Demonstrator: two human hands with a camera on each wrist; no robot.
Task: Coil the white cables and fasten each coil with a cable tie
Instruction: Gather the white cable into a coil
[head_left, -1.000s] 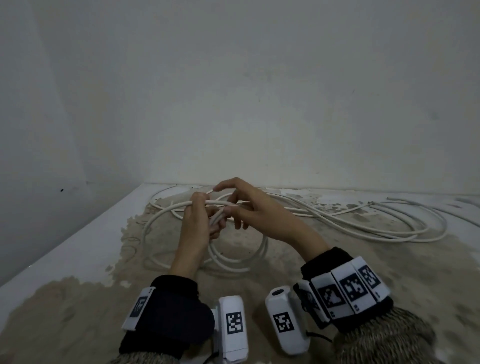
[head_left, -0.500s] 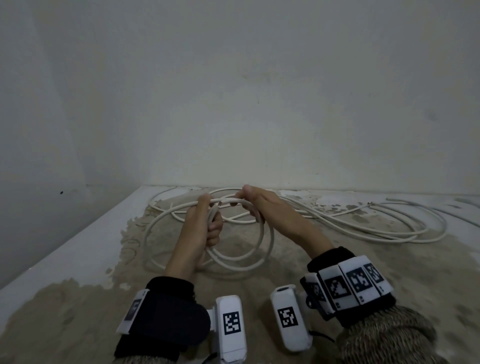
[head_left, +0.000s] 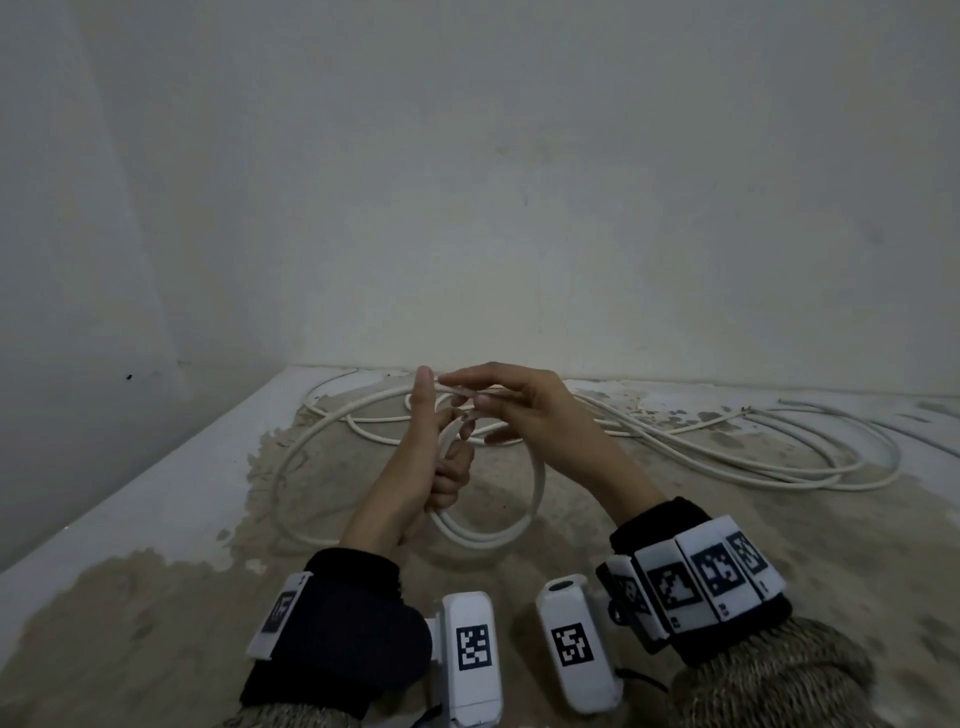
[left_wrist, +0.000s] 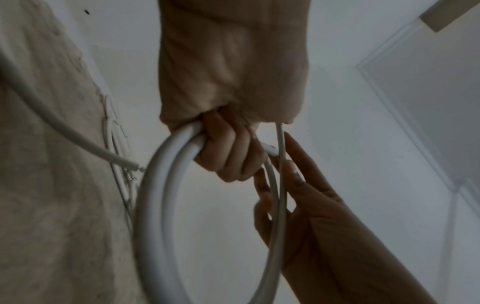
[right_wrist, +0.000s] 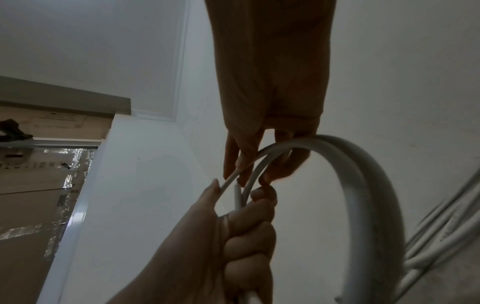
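Note:
A small coil of white cable (head_left: 537, 483) hangs from my left hand (head_left: 441, 467), whose fingers are curled round the bundled turns while its thumb points up. In the left wrist view the coil (left_wrist: 148, 216) is a ring of two thick turns under the left hand (left_wrist: 231, 152). My right hand (head_left: 519, 410) is just right of it, pinching one thin strand of the same cable between thumb and stretched fingers, level with the left thumb. In the right wrist view the right hand (right_wrist: 259, 164) holds that strand above the left hand (right_wrist: 241, 230). I see no cable tie.
More loose white cable (head_left: 727, 452) sprawls over the stained floor to the right, and a wide loop (head_left: 311, 441) lies to the left. A wall (head_left: 519, 208) stands close behind, meeting a side wall at the left corner.
My right hand has let its curled grip on the coil's top go to stretched fingers that pinch a single strand. The left thumb has risen and the left hand still holds the coil.

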